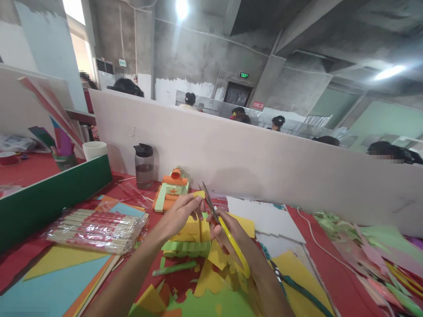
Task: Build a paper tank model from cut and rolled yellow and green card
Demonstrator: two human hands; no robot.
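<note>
My left hand (185, 209) pinches a small piece of yellow paper (199, 194) between its fingers. In my right hand (228, 231) is a pair of scissors with yellow handles (235, 246), its blades parted and pointing up right beside the yellow piece. Whether the blades touch the paper I cannot tell. Below both hands lie yellow paper pieces (216, 255) and a green folded strip with a zigzag edge (187, 249). Behind my left hand stands a model of orange and pale green paper (172, 191) with rolled tubes.
A bottle with a black lid (144, 167) stands by the white partition (231, 149). At left are wrapped wooden sticks (95, 229), coloured sheets (62, 281) and a green divider (56, 193). Dark-green-handled scissors (297, 286) and paper scraps (366, 242) lie at right. People sit beyond the partition.
</note>
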